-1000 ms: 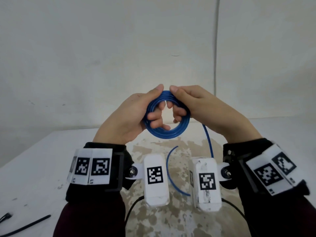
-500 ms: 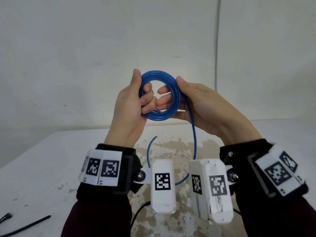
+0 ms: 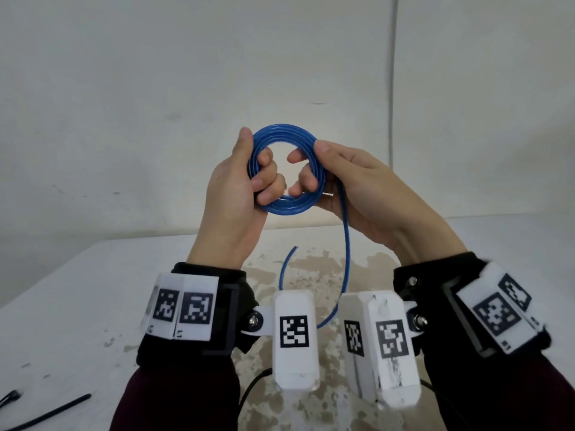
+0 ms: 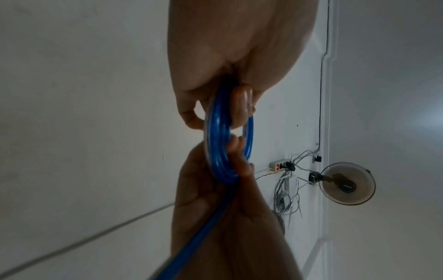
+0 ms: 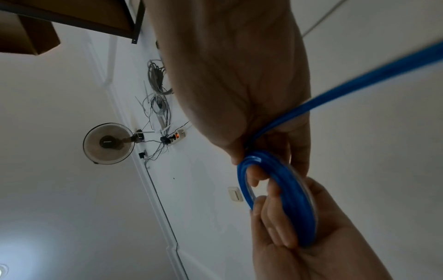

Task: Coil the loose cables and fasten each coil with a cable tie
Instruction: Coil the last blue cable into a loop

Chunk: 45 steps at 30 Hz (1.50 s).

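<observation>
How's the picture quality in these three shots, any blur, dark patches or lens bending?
Head view: evenly lit and mostly sharp, the blue cable coil crisp, the wall seam bowed by the wide lens. Left wrist view: dim, the right hand shadowed, the cable's loose tail smeared. Right wrist view: dim too, the tail blurred near the lens, glare at bottom left.

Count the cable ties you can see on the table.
1 clear: a black cable tie on the table at the lower left. A dark item at the frame edge may be another; too cropped to tell.
</observation>
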Each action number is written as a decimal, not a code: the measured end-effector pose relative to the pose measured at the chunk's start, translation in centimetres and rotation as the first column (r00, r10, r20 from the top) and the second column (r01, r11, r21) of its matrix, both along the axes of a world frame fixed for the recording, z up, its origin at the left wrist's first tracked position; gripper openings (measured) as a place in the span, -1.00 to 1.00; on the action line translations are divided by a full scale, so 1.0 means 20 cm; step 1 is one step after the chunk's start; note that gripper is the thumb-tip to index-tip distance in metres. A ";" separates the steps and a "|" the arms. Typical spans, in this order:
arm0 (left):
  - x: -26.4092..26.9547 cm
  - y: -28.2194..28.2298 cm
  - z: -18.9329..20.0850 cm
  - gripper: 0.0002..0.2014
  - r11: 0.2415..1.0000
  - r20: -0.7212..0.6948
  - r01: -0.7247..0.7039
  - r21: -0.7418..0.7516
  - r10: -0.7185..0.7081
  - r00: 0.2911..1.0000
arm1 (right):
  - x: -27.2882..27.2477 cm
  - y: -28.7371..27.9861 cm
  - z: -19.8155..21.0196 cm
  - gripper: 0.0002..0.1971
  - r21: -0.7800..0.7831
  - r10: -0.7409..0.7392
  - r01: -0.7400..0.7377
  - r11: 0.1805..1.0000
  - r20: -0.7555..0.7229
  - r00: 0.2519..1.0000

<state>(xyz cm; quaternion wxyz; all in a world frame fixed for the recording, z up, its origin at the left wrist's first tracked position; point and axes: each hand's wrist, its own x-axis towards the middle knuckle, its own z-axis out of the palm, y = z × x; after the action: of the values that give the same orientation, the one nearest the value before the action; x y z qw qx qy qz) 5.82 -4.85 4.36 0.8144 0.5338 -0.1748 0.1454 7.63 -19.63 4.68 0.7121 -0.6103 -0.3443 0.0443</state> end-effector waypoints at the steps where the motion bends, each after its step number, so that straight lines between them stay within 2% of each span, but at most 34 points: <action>1: 0.00 0.01 0.00 -0.56 0.999 -0.008 0.035 0.013 -0.035 0.999 | 0.00 0.01 0.00 -0.67 0.001 -0.005 0.005 1.000 -0.007 1.000; 3: 0.00 0.04 0.01 -0.56 0.989 -0.056 0.118 0.090 -0.113 0.992 | 0.01 0.01 -0.01 -0.66 -0.043 -0.034 0.034 0.998 0.010 0.999; 6: -0.03 0.06 0.01 -0.56 0.920 -0.137 0.195 0.341 -0.156 0.978 | 0.01 0.00 -0.02 -0.64 -0.191 -0.057 0.068 0.979 0.061 0.996; 9: -0.04 0.06 0.00 -0.59 0.844 -0.111 0.132 0.520 -0.086 0.990 | 0.00 0.01 -0.02 -0.64 -0.260 -0.080 0.093 0.961 0.059 0.995; 12: -0.03 0.06 -0.01 -0.59 0.856 0.021 -0.055 0.514 0.051 0.998 | 0.00 0.02 -0.01 -0.63 -0.176 -0.158 0.156 0.972 0.002 0.987; 14: -0.03 0.05 -0.01 -0.58 0.875 0.087 -0.129 0.467 0.100 0.991 | 0.01 0.01 0.00 -0.61 -0.136 -0.172 0.174 0.975 0.025 0.985; 16: -0.02 0.03 -0.01 -0.59 0.891 0.107 -0.128 0.436 0.090 0.990 | 0.01 -0.01 0.00 -0.61 -0.108 -0.159 0.165 0.980 0.066 0.985; 19: -0.02 0.04 -0.02 -0.59 0.885 0.031 0.014 0.466 -0.031 0.999 | 0.03 -0.03 -0.01 -0.61 -0.120 -0.169 0.182 0.976 0.111 0.979; 21: -0.03 0.06 -0.02 -0.63 0.847 -0.038 0.116 0.518 -0.113 0.993 | 0.02 -0.03 -0.01 -0.62 -0.175 -0.179 0.205 0.963 0.151 0.972; 23: -0.04 0.08 -0.02 -0.70 0.796 -0.073 0.141 0.588 -0.121 0.990 | 0.01 -0.02 -0.01 -0.61 -0.252 -0.190 0.241 0.937 0.210 0.959; 26: -0.03 0.08 -0.03 -0.70 0.767 0.014 0.023 0.641 -0.041 0.999 | 0.01 0.01 -0.01 -0.62 -0.267 -0.231 0.291 0.919 0.234 0.944; 29: -0.02 0.05 -0.03 -0.79 0.788 0.165 -0.132 0.602 0.039 0.986 | 0.02 0.01 -0.01 -0.67 -0.149 -0.252 0.279 0.949 0.174 0.952; 31: -0.01 0.05 -0.03 -0.78 0.813 0.219 -0.192 0.549 0.082 0.972 | 0.02 -0.02 -0.01 -0.62 -0.123 -0.246 0.266 0.956 0.155 0.957; 34: -0.01 0.05 -0.04 -0.78 0.828 0.207 -0.185 0.530 0.085 0.975 | 0.03 -0.04 -0.01 -0.62 -0.123 -0.209 0.231 0.965 0.170 0.963; 37: -0.01 0.04 -0.04 -0.93 0.819 0.133 -0.101 0.565 0.030 0.991 | 0.04 -0.05 -0.01 -0.63 -0.180 -0.292 0.341 0.922 0.254 0.922; 39: 0.00 0.04 -0.05 -0.82 0.804 0.124 -0.112 0.583 0.048 0.991 | 0.03 -0.04 -0.01 -0.66 -0.244 -0.330 0.411 0.878 0.314 0.890; 41: -0.01 0.01 -0.05 -0.75 0.782 0.156 -0.141 0.607 0.057 0.986 | 0.02 -0.03 -0.01 -0.75 -0.277 -0.363 0.460 0.844 0.337 0.869; 43: -0.02 -0.03 -0.05 -0.78 0.765 0.225 -0.200 0.612 0.074 0.972 | 0.01 -0.02 -0.01 -0.80 -0.282 -0.403 0.499 0.819 0.336 0.851; 45: -0.02 -0.06 -0.06 -0.83 0.761 0.298 -0.266 0.591 0.100 0.949 | 0.01 -0.01 -0.01 -0.83 -0.246 -0.418 0.489 0.837 0.289 0.861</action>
<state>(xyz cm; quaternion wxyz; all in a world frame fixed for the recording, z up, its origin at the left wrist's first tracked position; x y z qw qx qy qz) 5.51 -6.07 3.16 0.5445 0.7652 -0.2600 0.2243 7.89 -19.89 4.51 0.5535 -0.7799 -0.2555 -0.1419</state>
